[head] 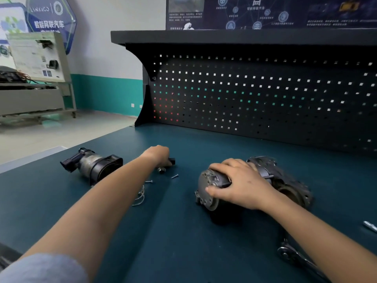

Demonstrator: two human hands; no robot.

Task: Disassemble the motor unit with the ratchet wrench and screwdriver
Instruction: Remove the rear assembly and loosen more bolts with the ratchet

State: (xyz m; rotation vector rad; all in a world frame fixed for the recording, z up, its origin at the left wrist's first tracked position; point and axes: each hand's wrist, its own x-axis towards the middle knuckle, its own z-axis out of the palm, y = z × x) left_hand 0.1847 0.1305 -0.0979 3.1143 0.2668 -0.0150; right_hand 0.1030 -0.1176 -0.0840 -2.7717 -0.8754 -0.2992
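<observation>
The grey motor unit lies on its side on the dark green bench top, right of centre. My right hand grips its round end housing, fingers curled over the top and thumb against the end face. My left hand reaches further back and curls round a small dark part on the bench; what that part is cannot be told. The ratchet wrench lies at the lower right, partly under my right forearm. A removed cylindrical motor section lies at the left.
Two loose screws and a small round metal piece lie near my left hand, with a thin wire loop beside my forearm. A chrome tool tip shows at the right edge. A black pegboard backs the bench.
</observation>
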